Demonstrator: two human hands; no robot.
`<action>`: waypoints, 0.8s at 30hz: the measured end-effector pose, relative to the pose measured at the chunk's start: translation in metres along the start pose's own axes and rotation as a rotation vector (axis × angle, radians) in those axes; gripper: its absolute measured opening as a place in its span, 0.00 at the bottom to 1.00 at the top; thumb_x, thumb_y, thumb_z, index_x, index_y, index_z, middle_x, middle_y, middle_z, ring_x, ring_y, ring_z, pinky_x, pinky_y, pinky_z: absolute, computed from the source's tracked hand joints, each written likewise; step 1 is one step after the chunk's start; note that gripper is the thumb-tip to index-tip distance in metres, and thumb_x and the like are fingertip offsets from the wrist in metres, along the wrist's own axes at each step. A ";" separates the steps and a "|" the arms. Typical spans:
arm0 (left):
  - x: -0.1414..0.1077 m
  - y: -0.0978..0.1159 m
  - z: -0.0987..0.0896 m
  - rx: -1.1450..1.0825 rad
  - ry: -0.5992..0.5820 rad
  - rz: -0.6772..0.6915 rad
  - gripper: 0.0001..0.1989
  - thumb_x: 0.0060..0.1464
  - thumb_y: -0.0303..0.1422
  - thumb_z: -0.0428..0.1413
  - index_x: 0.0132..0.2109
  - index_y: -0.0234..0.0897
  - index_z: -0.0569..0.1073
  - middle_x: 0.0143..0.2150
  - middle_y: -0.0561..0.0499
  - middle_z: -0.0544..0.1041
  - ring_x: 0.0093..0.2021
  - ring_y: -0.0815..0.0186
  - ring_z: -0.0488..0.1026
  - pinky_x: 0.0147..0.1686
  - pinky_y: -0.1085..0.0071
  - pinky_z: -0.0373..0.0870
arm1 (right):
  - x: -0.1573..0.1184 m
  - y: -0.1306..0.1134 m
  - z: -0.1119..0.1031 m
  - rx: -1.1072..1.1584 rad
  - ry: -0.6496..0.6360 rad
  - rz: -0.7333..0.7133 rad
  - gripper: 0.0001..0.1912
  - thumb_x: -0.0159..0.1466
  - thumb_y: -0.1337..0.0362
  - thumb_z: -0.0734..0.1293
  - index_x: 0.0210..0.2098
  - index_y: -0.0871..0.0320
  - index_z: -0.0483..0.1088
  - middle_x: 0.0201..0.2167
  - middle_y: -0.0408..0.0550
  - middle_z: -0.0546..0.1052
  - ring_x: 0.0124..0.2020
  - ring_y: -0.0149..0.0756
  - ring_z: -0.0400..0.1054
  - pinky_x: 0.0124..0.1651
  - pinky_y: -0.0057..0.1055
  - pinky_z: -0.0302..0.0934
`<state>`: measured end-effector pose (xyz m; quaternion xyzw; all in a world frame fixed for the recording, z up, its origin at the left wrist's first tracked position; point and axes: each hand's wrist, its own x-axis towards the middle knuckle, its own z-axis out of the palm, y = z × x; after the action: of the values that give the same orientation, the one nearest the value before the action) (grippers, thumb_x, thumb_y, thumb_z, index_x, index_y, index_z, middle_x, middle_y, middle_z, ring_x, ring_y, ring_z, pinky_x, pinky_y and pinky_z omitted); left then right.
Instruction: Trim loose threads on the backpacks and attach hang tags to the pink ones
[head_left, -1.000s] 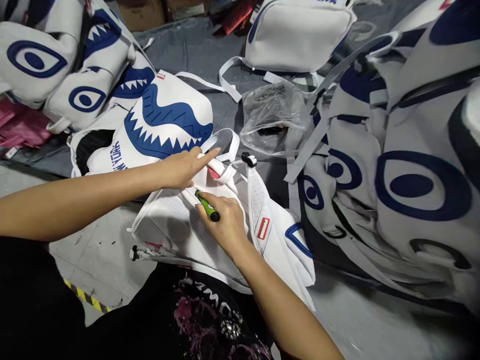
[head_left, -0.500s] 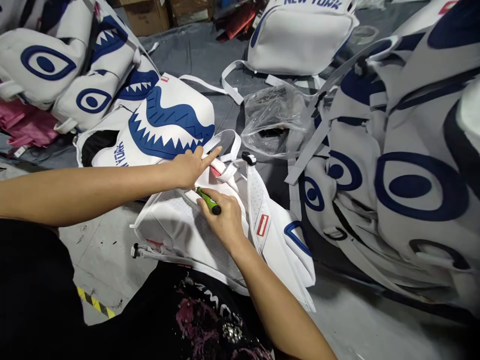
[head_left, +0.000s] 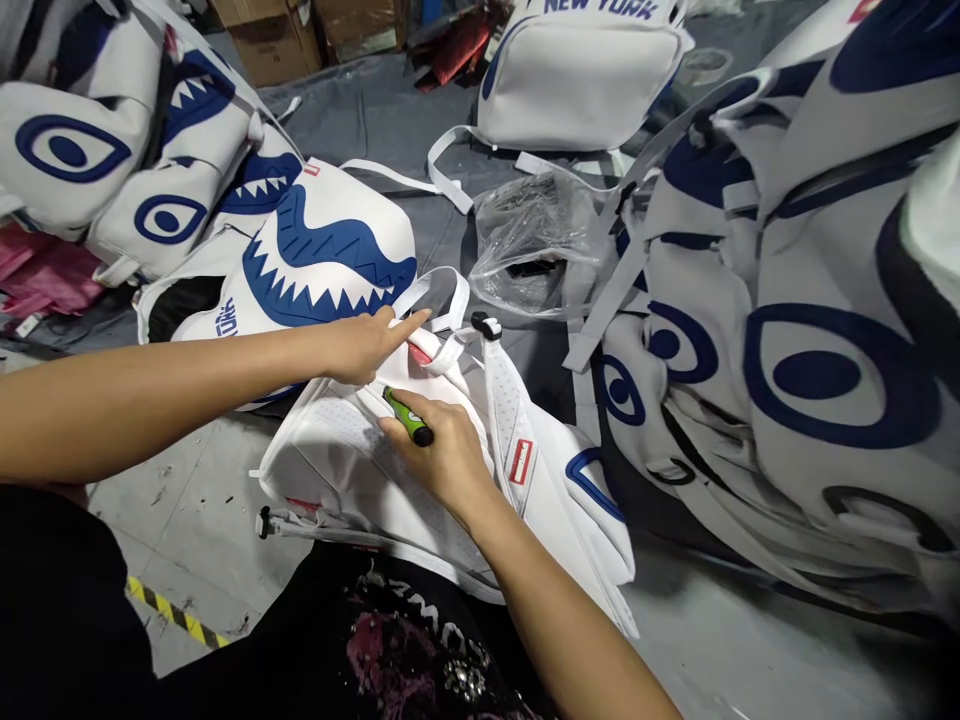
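A white backpack (head_left: pixel 442 510) lies back-side up across my lap, its perforated straps and red labels showing. Near its top seam, my left hand (head_left: pixel 364 345) grips the fabric, with one finger stretched out towards the white top loop. My right hand (head_left: pixel 446 450) is closed round a small tool with a green and black handle (head_left: pixel 409 416). The tool's far end points at the seam just below my left hand; its tip is too small to make out. Beyond my left hand lies another white backpack (head_left: pixel 330 250) with a blue toothed mouth.
More white backpacks with blue eyes (head_left: pixel 169 215) are heaped at left, and a large pile (head_left: pixel 817 375) stands at right. Further back are a clear plastic bag (head_left: pixel 536 245), a white "New York" backpack (head_left: pixel 577 85) and cardboard boxes (head_left: pixel 274 45). Loose straps (head_left: pixel 450 185) trail across the grey surface.
My right hand and the green tool have drawn slightly back from my left hand along the seam. The view has shifted a little.
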<state>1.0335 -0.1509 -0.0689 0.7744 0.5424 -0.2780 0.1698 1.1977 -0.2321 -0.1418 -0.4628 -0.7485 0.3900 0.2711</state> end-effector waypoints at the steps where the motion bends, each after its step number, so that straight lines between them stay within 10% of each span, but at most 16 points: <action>1: 0.000 0.000 0.001 -0.001 0.007 0.004 0.55 0.53 0.25 0.56 0.74 0.44 0.26 0.68 0.34 0.56 0.57 0.53 0.70 0.52 0.64 0.68 | 0.001 0.000 0.000 0.027 -0.005 0.001 0.14 0.64 0.61 0.70 0.49 0.56 0.79 0.40 0.51 0.84 0.40 0.44 0.78 0.46 0.38 0.66; 15: 0.011 -0.002 0.025 0.076 0.165 0.054 0.53 0.53 0.24 0.58 0.76 0.39 0.34 0.63 0.29 0.62 0.50 0.47 0.75 0.48 0.58 0.73 | 0.006 0.012 0.015 0.140 0.028 -0.102 0.16 0.63 0.64 0.64 0.47 0.55 0.80 0.42 0.50 0.84 0.39 0.42 0.79 0.45 0.38 0.72; 24: 0.026 -0.001 0.021 -0.048 0.124 0.050 0.68 0.37 0.28 0.68 0.76 0.39 0.33 0.68 0.25 0.58 0.57 0.37 0.72 0.49 0.51 0.74 | 0.023 0.041 0.025 0.065 0.147 -0.115 0.16 0.59 0.63 0.69 0.44 0.42 0.81 0.39 0.45 0.84 0.40 0.50 0.80 0.43 0.42 0.77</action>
<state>1.0343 -0.1429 -0.1014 0.7991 0.5389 -0.2121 0.1610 1.1885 -0.2086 -0.1890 -0.4373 -0.7388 0.3629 0.3622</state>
